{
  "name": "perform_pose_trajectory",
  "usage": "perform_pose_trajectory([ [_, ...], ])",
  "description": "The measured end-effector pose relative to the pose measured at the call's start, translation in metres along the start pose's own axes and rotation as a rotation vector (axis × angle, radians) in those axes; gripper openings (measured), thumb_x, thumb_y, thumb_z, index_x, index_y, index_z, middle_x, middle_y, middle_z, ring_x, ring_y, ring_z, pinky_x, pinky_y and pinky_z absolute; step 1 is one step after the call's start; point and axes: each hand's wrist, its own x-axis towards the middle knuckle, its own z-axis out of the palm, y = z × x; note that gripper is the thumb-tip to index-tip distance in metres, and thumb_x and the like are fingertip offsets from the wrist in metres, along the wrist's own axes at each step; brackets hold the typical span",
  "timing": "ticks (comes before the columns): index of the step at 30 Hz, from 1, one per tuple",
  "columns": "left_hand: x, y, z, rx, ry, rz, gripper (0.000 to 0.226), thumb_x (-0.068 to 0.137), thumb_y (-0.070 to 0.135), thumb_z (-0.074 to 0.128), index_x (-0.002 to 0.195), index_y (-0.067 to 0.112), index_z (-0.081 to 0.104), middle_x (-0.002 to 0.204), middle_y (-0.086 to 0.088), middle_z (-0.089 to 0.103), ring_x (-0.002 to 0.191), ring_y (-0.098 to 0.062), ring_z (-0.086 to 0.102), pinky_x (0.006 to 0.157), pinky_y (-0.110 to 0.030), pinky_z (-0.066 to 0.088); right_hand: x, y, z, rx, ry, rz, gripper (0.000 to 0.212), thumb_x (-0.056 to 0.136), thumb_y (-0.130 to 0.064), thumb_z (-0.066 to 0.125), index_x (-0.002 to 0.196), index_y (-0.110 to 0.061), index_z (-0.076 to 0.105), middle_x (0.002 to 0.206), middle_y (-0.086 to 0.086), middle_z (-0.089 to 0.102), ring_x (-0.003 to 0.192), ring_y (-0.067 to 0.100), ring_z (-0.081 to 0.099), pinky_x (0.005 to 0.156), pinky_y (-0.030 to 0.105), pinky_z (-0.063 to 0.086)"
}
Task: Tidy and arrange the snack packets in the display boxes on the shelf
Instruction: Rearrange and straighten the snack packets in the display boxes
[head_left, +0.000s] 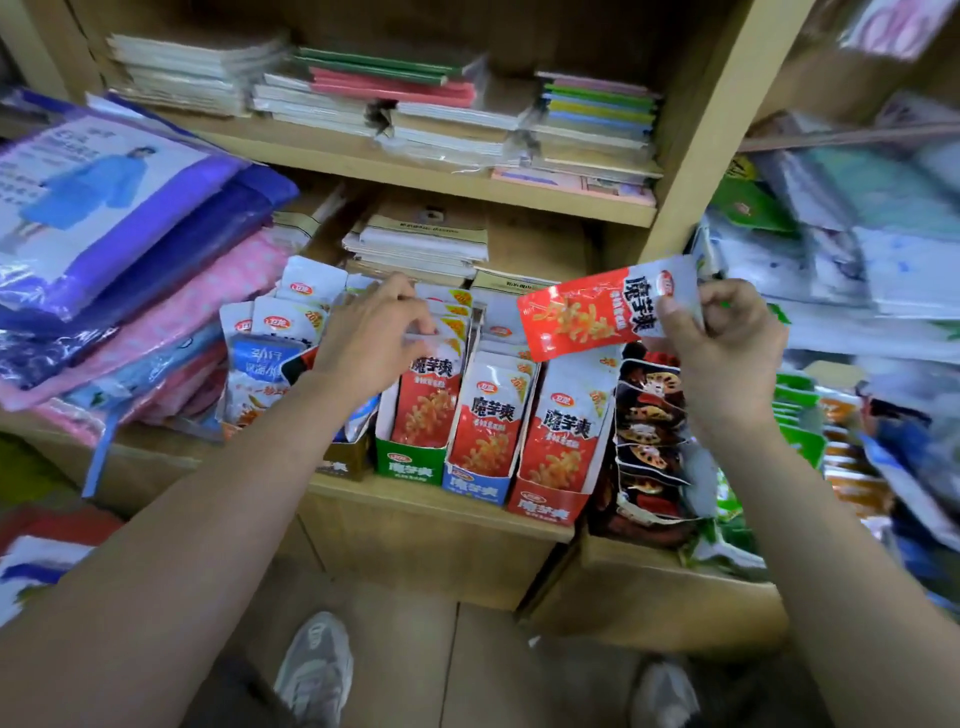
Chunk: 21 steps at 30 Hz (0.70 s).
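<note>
Three display boxes stand side by side on the wooden shelf (415, 493): a green box (410, 462), a blue box (475, 486) and a red box (548, 506), each holding upright red and white snack packets. My right hand (722, 343) holds one red snack packet (597, 314) sideways in the air above the red box. My left hand (374, 332) rests on the tops of the packets in the green box (431, 400), fingers pinched on their upper edges. Loose packets (265, 332) stand to the left of my left hand.
Dark lotus-root snack packets (649, 431) hang in a stack right of the red box. Folded raincoat packs (119, 218) pile up at the left. Notebooks (415, 244) lie behind the boxes and on the upper shelf. More packets crowd the right side.
</note>
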Motion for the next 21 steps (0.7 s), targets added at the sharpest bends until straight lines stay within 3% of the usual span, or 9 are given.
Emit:
perform_pose_trajectory([
  [2, -0.001, -0.003, 0.001, -0.061, 0.045, -0.020, 0.013, 0.087, 0.033, 0.075, 0.091, 0.021, 0.072, 0.114, 0.003, 0.059, 0.095, -0.022, 0.061, 0.084, -0.043, 0.048, -0.001, 0.000, -0.013, 0.015, -0.017, 0.018, 0.016, 0.090, -0.011, 0.072, 0.088, -0.013, 0.056, 0.077, -0.004, 0.073, 0.060, 0.011, 0.069, 0.066, 0.039, 0.059],
  [5, -0.002, -0.005, 0.002, -0.168, 0.107, -0.007, 0.014, 0.092, 0.027, 0.071, 0.097, 0.015, 0.077, 0.111, 0.001, 0.068, 0.092, -0.025, 0.066, 0.079, -0.044, 0.054, -0.002, -0.002, -0.029, -0.063, -0.086, 0.002, 0.016, 0.089, -0.009, 0.073, 0.088, -0.015, 0.058, 0.074, -0.014, 0.073, 0.058, 0.009, 0.068, 0.057, 0.023, 0.052],
  [8, -0.003, -0.002, -0.005, -0.336, 0.269, -0.069, 0.017, 0.094, 0.030, 0.066, 0.101, 0.022, 0.079, 0.104, 0.004, 0.075, 0.091, -0.017, 0.068, 0.079, -0.043, 0.056, -0.004, 0.001, -0.035, -0.194, -0.216, -0.020, 0.012, 0.089, -0.010, 0.074, 0.088, -0.012, 0.062, 0.080, -0.002, 0.072, 0.061, 0.018, 0.068, 0.060, 0.033, 0.054],
  [10, -0.001, 0.000, -0.014, -0.404, 0.396, -0.159, 0.022, 0.094, 0.035, 0.061, 0.102, 0.022, 0.078, 0.100, 0.004, 0.076, 0.088, -0.016, 0.069, 0.078, -0.041, 0.056, -0.008, 0.004, -0.034, -0.260, -0.294, -0.032, 0.010, 0.089, -0.011, 0.073, 0.087, -0.012, 0.063, 0.085, 0.005, 0.072, 0.067, 0.014, 0.069, 0.067, 0.039, 0.058],
  [12, 0.001, 0.002, -0.026, -0.468, 0.513, -0.213, 0.023, 0.095, 0.032, 0.059, 0.103, 0.019, 0.076, 0.094, 0.005, 0.074, 0.083, -0.012, 0.066, 0.074, -0.035, 0.054, -0.011, 0.005, -0.032, -0.291, -0.329, -0.041, 0.009, 0.089, -0.011, 0.073, 0.088, -0.012, 0.064, 0.083, 0.002, 0.072, 0.066, 0.011, 0.068, 0.068, 0.038, 0.058],
  [17, -0.003, 0.023, -0.046, -0.564, 0.629, -0.202, 0.020, 0.098, 0.029, 0.059, 0.099, 0.014, 0.073, 0.075, 0.010, 0.063, 0.064, 0.002, 0.055, 0.059, -0.019, 0.041, -0.010, -0.001, -0.031, -0.225, -0.196, -0.130, 0.007, 0.090, -0.012, 0.072, 0.090, -0.009, 0.066, 0.083, 0.001, 0.068, 0.074, 0.008, 0.064, 0.066, 0.022, 0.050],
  [21, -0.010, 0.042, -0.045, -0.666, 0.573, -0.189, 0.013, 0.097, 0.029, 0.061, 0.093, 0.022, 0.071, 0.073, 0.008, 0.066, 0.072, -0.021, 0.069, 0.064, -0.038, 0.054, -0.010, -0.001, -0.031, -0.250, -0.318, -0.131, 0.006, 0.090, -0.008, 0.072, 0.088, -0.007, 0.066, 0.081, 0.001, 0.068, 0.072, 0.007, 0.062, 0.065, 0.020, 0.048],
])
